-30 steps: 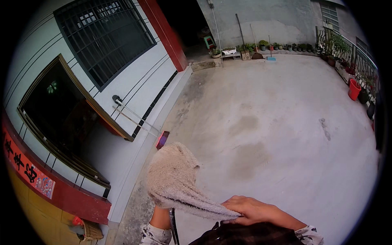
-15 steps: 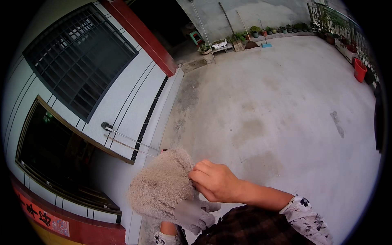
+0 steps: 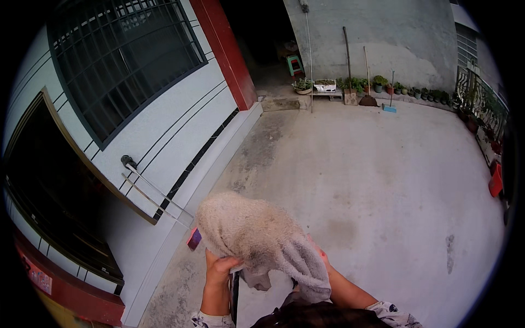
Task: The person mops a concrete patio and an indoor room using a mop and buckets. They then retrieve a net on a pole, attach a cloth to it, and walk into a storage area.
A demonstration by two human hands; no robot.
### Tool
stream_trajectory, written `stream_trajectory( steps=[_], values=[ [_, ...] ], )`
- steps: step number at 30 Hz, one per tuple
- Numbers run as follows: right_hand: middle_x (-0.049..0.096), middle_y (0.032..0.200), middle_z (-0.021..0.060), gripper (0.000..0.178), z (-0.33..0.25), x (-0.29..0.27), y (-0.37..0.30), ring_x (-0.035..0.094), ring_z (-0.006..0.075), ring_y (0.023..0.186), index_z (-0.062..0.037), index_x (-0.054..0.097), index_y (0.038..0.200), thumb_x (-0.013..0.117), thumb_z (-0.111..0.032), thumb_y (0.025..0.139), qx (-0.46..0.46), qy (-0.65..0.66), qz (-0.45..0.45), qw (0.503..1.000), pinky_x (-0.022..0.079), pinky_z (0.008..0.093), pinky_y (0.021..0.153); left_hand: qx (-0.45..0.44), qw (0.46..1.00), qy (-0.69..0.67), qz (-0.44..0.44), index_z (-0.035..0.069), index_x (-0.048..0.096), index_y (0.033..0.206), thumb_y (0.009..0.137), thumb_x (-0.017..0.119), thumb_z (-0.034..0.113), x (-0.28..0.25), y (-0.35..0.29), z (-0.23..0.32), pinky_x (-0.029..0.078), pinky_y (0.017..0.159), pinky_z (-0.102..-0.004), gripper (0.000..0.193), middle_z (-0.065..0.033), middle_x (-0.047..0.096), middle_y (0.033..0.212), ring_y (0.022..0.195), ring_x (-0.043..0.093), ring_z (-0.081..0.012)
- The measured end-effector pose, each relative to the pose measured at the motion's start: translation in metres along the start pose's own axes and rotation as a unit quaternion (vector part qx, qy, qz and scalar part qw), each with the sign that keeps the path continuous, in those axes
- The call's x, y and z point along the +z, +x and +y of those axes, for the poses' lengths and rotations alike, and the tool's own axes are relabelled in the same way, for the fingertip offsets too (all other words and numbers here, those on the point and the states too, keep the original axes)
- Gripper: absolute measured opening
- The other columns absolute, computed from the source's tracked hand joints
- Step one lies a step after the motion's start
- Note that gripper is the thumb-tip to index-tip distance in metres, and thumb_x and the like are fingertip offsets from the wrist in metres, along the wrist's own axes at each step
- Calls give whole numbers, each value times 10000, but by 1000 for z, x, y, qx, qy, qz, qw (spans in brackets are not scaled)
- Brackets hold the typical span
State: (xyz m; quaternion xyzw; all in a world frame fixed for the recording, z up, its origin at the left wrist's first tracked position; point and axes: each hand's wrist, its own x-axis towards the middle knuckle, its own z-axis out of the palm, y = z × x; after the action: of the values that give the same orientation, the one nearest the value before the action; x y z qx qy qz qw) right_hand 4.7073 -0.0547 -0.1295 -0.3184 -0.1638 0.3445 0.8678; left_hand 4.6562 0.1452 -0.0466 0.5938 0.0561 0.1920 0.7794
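A grey-brown, towel-like terry cloth (image 3: 257, 224) is bunched in front of me, darker and stained in its middle. My left hand (image 3: 220, 268) grips its lower left edge, thumb across the front. Behind the cloth's right side is my right hand (image 3: 322, 257), holding that edge; most of its fingers are hidden. Folds hang down between my forearms. Beneath my left hand a dark rod (image 3: 235, 298) shows, and whether it connects to the cloth I cannot tell.
Two long-handled tools (image 3: 156, 188) lean on the white wall at left, near a pink and purple piece (image 3: 193, 239). A concrete yard (image 3: 383, 180) stretches ahead. Potted plants (image 3: 415, 93), a shovel (image 3: 348, 71) and a blue-headed tool (image 3: 389, 108) line the back; a red bucket (image 3: 495, 180) stands right.
My right hand has gone from pinching the cloth's right side to behind it. My left hand has come into sight at its left edge. The cloth is spread wider, and the view has shifted.
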Motion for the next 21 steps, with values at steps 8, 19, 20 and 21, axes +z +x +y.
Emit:
stream_trajectory(
  steps=[8,19,20,21],
  values=[
    [400,1289,130,885,-98,-22,170,353,244,1208,-23,245,1342,722,-403,701,-147,-318,-23,937,288,348,992,86,990,74,-84,-51,566,1000,605,647,31,40,188,-12,479,744,-321,411,-112,628,906,832,609,-204],
    [496,1184,91,592,-161,-131,384,464,214,1097,-10,431,1225,704,-209,738,-61,-54,-12,997,363,330,944,250,797,518,-184,48,536,1029,604,645,194,103,408,-62,442,717,-441,461,-180,534,932,844,531,-369],
    [497,1182,93,587,-173,-145,400,470,216,1092,-9,430,1225,700,-202,741,-47,-61,-14,997,366,328,942,249,786,537,-180,42,534,1030,613,647,192,113,429,-69,439,720,-442,457,-177,535,922,838,528,-370],
    [502,1177,95,585,-184,-162,418,479,221,1085,-9,426,1228,694,-199,744,-51,-37,3,998,378,337,935,246,775,555,-176,35,532,1031,622,649,190,123,450,-73,436,724,-442,453,-175,535,912,833,525,-370]
  ],
)
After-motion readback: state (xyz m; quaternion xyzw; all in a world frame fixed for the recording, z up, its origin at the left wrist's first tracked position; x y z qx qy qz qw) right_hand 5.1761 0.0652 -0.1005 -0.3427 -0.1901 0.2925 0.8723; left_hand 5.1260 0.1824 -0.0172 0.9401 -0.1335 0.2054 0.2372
